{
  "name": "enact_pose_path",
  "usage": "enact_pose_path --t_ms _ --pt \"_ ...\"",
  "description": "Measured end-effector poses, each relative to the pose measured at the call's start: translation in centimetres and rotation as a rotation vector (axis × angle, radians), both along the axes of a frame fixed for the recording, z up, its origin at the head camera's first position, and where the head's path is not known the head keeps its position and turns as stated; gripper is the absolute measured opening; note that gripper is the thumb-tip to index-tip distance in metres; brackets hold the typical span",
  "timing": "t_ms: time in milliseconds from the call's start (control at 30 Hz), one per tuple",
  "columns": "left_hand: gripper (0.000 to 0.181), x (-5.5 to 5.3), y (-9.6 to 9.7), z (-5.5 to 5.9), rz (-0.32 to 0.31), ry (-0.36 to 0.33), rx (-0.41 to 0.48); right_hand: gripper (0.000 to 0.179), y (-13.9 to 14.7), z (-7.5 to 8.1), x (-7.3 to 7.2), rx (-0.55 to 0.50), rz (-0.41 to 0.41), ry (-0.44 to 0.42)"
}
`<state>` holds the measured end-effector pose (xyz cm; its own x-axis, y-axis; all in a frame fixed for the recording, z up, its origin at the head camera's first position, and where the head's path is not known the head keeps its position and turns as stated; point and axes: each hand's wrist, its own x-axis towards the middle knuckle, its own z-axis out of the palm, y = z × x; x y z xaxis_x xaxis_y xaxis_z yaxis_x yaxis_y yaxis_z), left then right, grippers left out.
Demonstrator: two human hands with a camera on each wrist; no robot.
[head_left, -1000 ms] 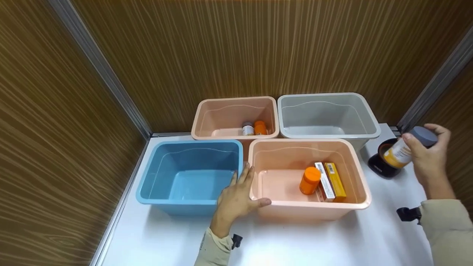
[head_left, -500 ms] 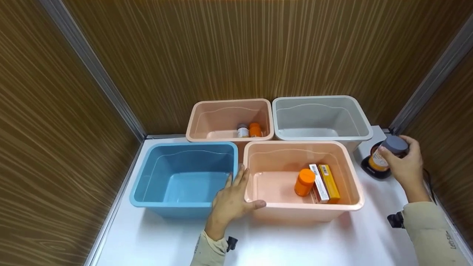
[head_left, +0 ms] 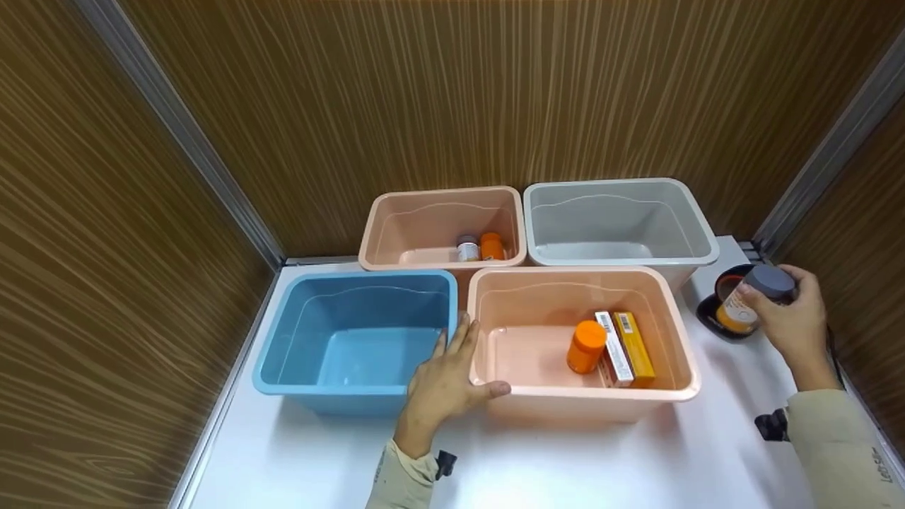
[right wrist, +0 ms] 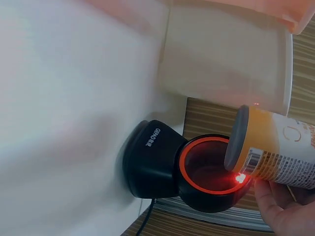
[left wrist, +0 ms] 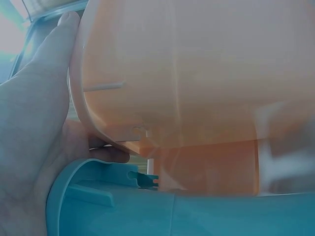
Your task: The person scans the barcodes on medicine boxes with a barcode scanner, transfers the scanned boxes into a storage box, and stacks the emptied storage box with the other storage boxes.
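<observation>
My right hand grips a supplement bottle with a grey lid and a white and yellow label. The bottle is tilted over a black barcode scanner at the table's right. In the right wrist view, red light from the scanner with its orange ring falls near the barcode on the bottle. Whether they touch is unclear. My left hand, fingers extended, rests at the adjoining rims of the blue bin and the front pink bin, its thumb on the pink rim.
Inside the front pink bin are an orange bottle, a white box and a yellow box. Behind stand another pink bin holding a small white bottle and an orange bottle, and a grey bin.
My right hand has brought the bottle lower and closer to the scanner, then shifted slightly, and the bottle leans less. The left hand stays on the bin rims. The head view shifted slightly.
</observation>
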<state>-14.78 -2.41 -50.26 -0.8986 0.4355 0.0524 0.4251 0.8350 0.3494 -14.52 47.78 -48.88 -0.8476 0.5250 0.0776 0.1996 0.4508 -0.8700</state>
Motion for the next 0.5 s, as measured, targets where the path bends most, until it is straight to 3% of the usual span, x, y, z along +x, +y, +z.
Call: enact_pose_path --t_ms 300,500 --pt "0.114 -0.1 -0.1 -0.1 0.000 0.013 -0.006 0.081 -0.9 2.1 -0.4 0.012 0.039 0.000" --pt "0.116 -0.2 0.1 -0.1 0.013 0.011 -0.021 0.078 -2.8 5.0 -1.6 0.077 0.047 0.071"
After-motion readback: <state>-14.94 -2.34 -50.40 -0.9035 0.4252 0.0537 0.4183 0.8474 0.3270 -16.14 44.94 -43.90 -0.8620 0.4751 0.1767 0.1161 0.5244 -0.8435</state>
